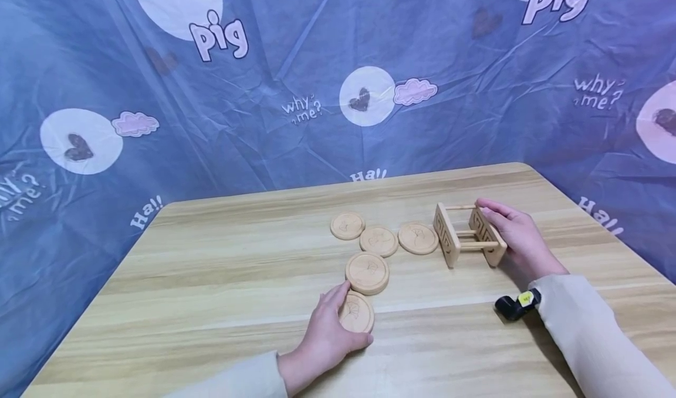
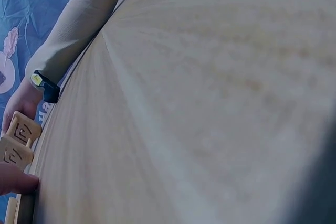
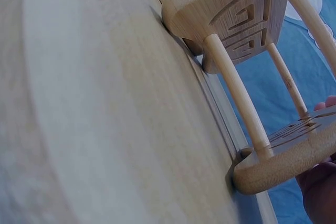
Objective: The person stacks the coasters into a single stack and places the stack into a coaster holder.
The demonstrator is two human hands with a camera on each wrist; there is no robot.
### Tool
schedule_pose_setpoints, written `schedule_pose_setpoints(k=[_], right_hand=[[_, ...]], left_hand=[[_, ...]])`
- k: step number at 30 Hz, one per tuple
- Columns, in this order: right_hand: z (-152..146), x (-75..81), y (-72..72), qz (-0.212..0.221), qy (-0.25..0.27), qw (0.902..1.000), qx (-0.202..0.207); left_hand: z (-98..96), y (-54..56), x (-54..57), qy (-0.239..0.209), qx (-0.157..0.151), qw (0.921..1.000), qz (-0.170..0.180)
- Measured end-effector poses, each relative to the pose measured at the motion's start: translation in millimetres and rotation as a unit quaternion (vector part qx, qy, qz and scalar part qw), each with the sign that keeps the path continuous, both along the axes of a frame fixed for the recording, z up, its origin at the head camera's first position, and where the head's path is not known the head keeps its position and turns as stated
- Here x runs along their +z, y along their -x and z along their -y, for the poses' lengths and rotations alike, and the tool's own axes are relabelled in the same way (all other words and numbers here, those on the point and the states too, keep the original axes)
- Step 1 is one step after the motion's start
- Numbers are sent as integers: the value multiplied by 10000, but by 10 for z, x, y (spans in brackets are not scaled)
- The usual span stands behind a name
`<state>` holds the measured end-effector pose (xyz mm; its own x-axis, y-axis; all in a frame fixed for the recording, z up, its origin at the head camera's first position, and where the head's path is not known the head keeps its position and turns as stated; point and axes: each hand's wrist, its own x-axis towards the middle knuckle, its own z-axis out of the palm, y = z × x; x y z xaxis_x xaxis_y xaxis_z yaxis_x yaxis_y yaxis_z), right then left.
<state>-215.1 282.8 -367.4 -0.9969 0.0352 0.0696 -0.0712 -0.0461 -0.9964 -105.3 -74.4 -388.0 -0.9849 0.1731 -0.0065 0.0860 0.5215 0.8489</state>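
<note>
Several round wooden coasters with carved line patterns lie flat on the table. My left hand [image 1: 327,334] holds the nearest coaster [image 1: 360,314] by its edge, thumb on the near side and fingers on the far side. Just beyond it is another coaster [image 1: 368,273], close to the fingertips. To the right stands a wooden coaster holder [image 1: 448,236], two cut-out end panels joined by thin rods, with no coaster in it. My right hand [image 1: 520,236] grips its right end panel [image 3: 294,150]; part of the fingers is hidden behind that panel.
Farther back lie a left coaster [image 1: 347,225], a middle coaster [image 1: 378,241] and a right coaster [image 1: 418,238] beside the holder. A black wrist device [image 1: 517,305] sits at the right cuff. Blue printed cloth [image 1: 253,128] hangs behind the wood-grain table [image 1: 211,280].
</note>
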Motion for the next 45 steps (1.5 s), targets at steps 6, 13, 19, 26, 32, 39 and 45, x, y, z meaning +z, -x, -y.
schedule_pose_setpoints(k=[6, 13, 19, 26, 32, 39, 45], right_hand=[[2, 11, 7, 44, 150, 9999, 49], [-7, 2, 8, 57, 324, 9994, 63], [-3, -14, 7, 71, 111, 9999, 41], [-4, -16, 17, 58, -10, 10000, 14], [-10, 2, 15, 142, -7, 9999, 31], [-6, 15, 17, 190, 35, 9998, 66], [-14, 17, 13, 191, 18, 9997, 117]], left_hand=[[19, 14, 3, 63, 30, 10000, -64], [22, 20, -10, 55, 14, 9998, -186], [35, 22, -17, 22, 44, 9998, -208], [60, 68, 32, 34, 90, 9998, -148], [61, 170, 165, -82, 225, 9997, -93], [19, 237, 285, 1, 235, 9995, -189], [-17, 284, 350, -15, 191, 9997, -166]])
